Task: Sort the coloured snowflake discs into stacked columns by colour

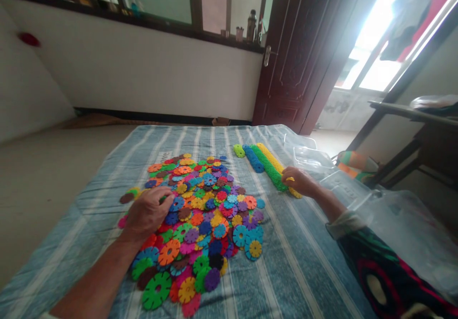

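Observation:
Many colourful notched plastic discs lie in a loose pile (pixel 196 218) on the striped cloth. Over the pile's left side rests my left hand (pixel 148 209), fingers curled in; a bit of green shows by the thumb, but what it grips is unclear. My right hand (pixel 300 181) pinches a yellow disc (pixel 289 179) at the near end of a yellow row (pixel 272 157) of discs. Alongside lie a long green row (pixel 268 167), a shorter blue row (pixel 254 159) and a short lime-green row (pixel 239 151), their discs stacked on their sides.
Clear plastic containers (pixel 311 159) and a larger clear bin (pixel 404 228) stand along the right edge of the cloth (pixel 279 271). A dark table (pixel 411 113) is at the far right. Behind are a wall and a brown door (pixel 296 47).

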Motion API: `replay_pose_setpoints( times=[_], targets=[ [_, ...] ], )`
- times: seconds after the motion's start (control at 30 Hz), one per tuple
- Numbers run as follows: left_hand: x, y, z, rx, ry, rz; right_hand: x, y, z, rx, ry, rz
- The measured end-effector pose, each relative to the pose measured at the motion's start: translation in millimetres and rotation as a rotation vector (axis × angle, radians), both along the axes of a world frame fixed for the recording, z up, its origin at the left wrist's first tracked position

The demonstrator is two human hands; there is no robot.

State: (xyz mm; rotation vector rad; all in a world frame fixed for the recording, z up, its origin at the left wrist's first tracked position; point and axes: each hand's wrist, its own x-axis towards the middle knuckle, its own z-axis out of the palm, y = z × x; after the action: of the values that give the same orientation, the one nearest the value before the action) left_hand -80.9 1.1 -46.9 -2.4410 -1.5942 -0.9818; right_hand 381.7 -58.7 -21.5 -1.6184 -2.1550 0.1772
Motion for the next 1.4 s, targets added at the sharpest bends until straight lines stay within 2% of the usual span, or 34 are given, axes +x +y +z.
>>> replay_pose_setpoints(
  times=[0.3,0.6,0.77,1.07,1.4],
  targets=[
    [-1,1,-1.9,0.003,0.009,-0.004,5,-3,-4.6,-0.002,-0.016,-0.076],
    [-1,3,-6.2,0.000,0.007,0.008,-10,-15,-0.4,-0.034,-0.245,-0.162],
    [0,1,-4.5,-0.019,0.006,0.005,-18,-17,2.4,-0.045,-0.292,-0.186],
    [1,-1,-1.3,-0.031,0.014,0.012,-18,-18,0.5,-0.055,-0.285,-0.197],
    [2,-3,-1.2,-0.029,0.025,0.024,-21,-18,0.8,-0.065,-0.326,-0.086]
  ],
)
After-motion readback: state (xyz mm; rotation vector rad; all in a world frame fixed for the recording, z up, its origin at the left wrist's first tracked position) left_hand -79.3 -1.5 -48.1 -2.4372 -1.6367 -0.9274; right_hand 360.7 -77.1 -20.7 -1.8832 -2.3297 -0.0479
